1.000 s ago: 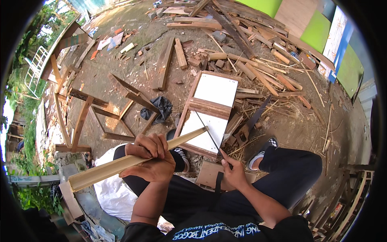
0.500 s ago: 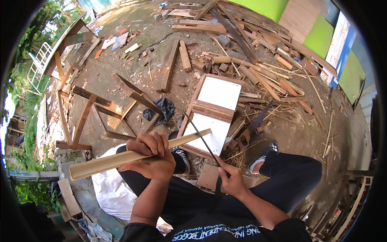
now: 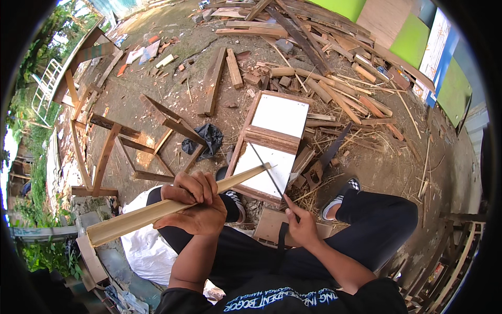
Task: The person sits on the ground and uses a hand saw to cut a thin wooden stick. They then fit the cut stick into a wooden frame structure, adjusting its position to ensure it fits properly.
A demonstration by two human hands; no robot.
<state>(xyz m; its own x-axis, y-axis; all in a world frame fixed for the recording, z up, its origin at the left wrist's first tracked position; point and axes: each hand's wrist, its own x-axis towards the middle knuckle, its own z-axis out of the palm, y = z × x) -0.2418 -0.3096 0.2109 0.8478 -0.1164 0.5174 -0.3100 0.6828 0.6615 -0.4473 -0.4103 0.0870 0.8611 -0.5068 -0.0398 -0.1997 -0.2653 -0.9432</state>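
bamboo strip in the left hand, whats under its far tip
Below the bamboo strip's tip lies a wood-framed white panel on the dirt. The ground beneath the panel is covered.

Right hand (image 3: 302,228) lower; thin blade (image 3: 265,171) now upright (tip up), against bamboo strip (image 3: 172,207)

A black T-shirt (image 3: 282,301) with light blue print, black trousers (image 3: 376,220) and black-white checkered shoes (image 3: 342,196) are worn; forearms are left bare.
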